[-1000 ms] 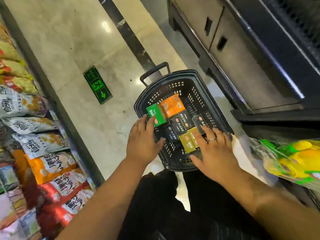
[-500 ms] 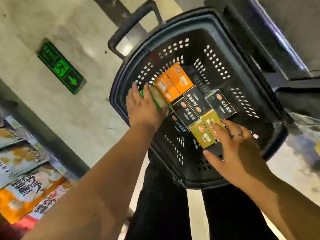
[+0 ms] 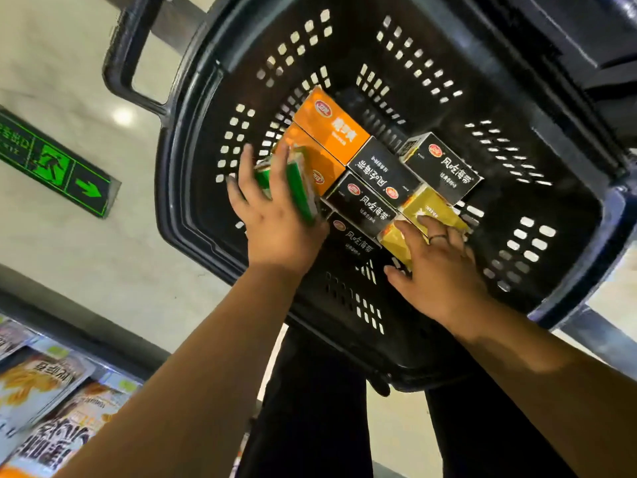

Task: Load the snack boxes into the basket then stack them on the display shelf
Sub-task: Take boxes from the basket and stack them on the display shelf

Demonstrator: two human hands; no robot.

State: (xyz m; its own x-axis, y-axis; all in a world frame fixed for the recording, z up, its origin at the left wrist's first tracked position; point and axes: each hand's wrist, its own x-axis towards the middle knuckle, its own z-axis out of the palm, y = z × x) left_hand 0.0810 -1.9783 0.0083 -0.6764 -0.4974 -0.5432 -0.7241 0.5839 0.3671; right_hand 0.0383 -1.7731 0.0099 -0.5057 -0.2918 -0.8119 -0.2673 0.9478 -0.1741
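While snack boxes (image 3: 375,201) sit packed in the basket (image 3: 179,188), we judge loading done, shelving not begun.
Our left hand (image 3: 275,222) grips the green box (image 3: 300,188), tilted up at the basket's left; our right hand (image 3: 437,267) lies over a yellow box (image 3: 427,208), grip unclear.

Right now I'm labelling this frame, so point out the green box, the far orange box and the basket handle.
green box (image 3: 299,191): head view, its green side face.
far orange box (image 3: 331,129): head view, middle of its top face.
basket handle (image 3: 120,50): head view, the grip bar.
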